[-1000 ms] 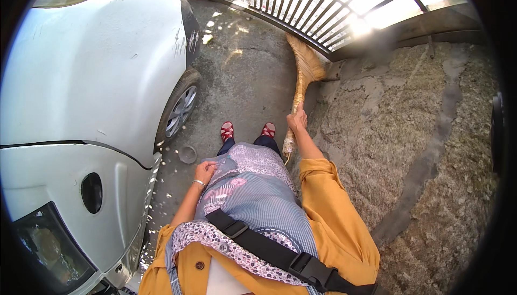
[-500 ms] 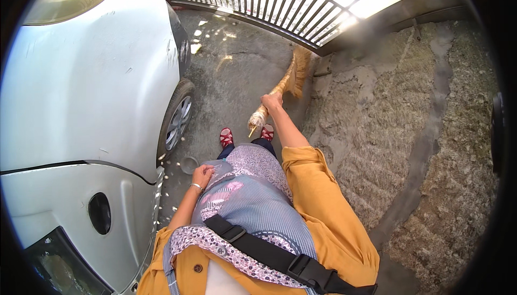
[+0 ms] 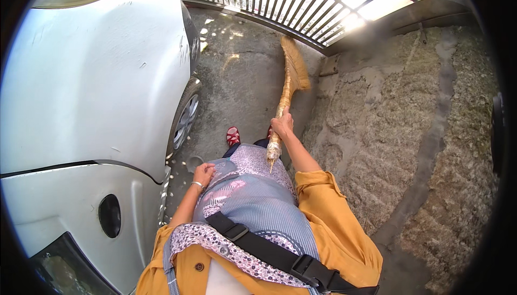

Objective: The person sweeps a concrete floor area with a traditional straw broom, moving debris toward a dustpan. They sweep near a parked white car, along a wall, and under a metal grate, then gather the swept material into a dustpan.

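Note:
My right hand [image 3: 282,125] grips the bound handle of a straw broom [image 3: 291,82]. The broom reaches forward and its bristles touch the concrete floor [image 3: 237,79] near the metal gate [image 3: 301,1]. My left hand [image 3: 204,174] rests against my patterned apron at the hip, fingers curled, holding nothing that I can see. My red sandals [image 3: 232,135] show just ahead of the apron hem.
A white car [image 3: 91,96] fills the left side, its front wheel [image 3: 184,117] close to my feet. A rough stone wall [image 3: 398,133] rises on the right. The barred gate closes the far end. A narrow strip of floor runs between car and wall.
The broom has swung forward and to the right, from a low sweep near my feet to bristles out by the gate. My left hand has stayed at my hip.

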{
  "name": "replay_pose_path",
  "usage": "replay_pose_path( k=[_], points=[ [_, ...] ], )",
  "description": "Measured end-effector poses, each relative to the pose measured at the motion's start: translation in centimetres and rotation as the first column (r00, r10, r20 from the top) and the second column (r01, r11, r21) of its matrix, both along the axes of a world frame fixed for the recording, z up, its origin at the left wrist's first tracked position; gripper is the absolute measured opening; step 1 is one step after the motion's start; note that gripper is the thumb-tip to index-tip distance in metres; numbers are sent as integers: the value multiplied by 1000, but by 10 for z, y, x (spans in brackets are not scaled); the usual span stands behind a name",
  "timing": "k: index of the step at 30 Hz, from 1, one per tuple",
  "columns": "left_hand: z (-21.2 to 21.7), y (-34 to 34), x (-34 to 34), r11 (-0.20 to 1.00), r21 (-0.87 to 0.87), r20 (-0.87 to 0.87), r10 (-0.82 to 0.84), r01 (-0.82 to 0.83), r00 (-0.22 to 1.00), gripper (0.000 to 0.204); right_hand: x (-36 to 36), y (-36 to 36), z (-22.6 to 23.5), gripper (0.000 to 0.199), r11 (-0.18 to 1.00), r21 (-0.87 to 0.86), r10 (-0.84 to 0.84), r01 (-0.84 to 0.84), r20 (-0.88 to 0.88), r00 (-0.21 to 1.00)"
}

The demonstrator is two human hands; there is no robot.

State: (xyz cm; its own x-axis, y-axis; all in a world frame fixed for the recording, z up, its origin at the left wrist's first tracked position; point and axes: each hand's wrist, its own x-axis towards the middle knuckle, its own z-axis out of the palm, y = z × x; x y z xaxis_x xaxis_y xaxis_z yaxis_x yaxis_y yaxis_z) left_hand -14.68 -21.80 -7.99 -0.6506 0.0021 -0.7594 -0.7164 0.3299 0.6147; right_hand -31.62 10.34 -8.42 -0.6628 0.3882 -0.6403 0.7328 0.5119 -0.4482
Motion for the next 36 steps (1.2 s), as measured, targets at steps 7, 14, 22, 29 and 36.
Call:
replay_pose_path(
  k=[7, 14, 22, 29, 36],
  points=[
    [-6, -10, -4, 1000, -7, 72, 24, -24, 997, 20, 5, 42, -18, 75, 910, 36, 415, -414, -32, 909],
    [3, -12, -10, 998, -49, 66, 53, -50, 996, 20, -34, 121, -53, 71, 985, 127, 110, -113, 26, 994],
    [-8, -4, 13, 998, -46, 107, 41, -36, 993, 20, 24, 53, -48, 79, 991, 64, -116, 116, -10, 993],
    [-11, -2, -12, 999, 8, 54, 36, -37, 998, 20, 26, -56, -17, 31, 361, -657, -770, 662, 190, 609],
    [-63, -39, 18, 977, -54, -130, -211, 206, 969, 19, -50, -32, -10, 27, -288, -912, -687, 292, 409, 600]
  ],
)
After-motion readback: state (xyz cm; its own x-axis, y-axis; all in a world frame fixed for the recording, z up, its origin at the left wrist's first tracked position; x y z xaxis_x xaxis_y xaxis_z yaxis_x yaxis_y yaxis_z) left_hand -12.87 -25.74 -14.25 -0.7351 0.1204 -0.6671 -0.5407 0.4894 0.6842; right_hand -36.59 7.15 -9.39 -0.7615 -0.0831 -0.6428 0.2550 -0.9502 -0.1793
